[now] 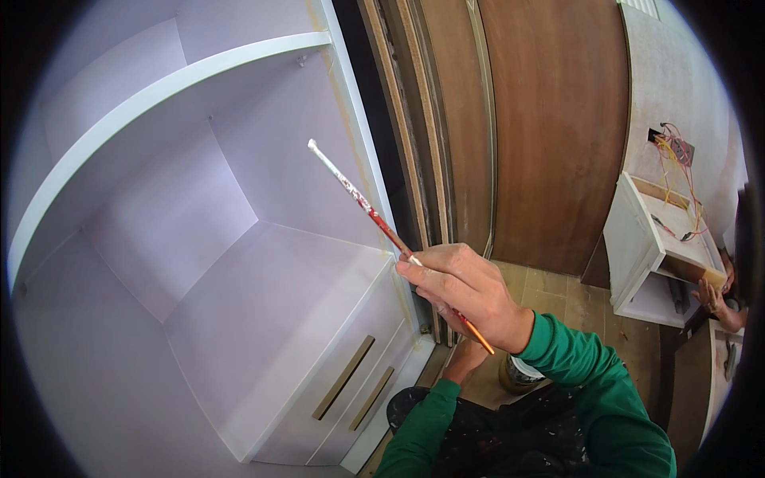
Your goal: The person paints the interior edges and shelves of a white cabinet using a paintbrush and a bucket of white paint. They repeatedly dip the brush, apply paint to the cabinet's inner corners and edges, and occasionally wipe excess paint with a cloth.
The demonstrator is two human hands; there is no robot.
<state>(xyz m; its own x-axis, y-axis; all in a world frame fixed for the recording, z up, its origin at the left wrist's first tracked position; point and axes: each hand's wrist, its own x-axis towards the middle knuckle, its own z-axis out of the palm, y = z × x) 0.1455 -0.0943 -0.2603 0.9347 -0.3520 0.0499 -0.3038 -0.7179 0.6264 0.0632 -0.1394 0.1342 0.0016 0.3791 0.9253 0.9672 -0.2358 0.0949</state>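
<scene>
A thin paintbrush [382, 222] with a red and orange handle is pinched between the thumb and fingers of my right hand [469, 287]. White paint coats its upper part, and the small white tip points up and left, in front of the inside of a white cabinet [287, 161]. Below and behind, my left hand [469, 355] is low by the cabinet's base; its fingers are mostly hidden behind my right hand. A round can [515, 376] with a whitish top stands on the floor beside my right forearm. Two drawers with bar handles [343, 377] are under the cabinet's opening.
Tall brown wooden panels [553, 131] stand right of the cabinet. A small white cabinet unit [633, 227] carries loose red and yellow wires [678, 155] above it. Another person's hand [711, 296] touches that unit at the far right. Wood-look flooring [550, 299] lies between.
</scene>
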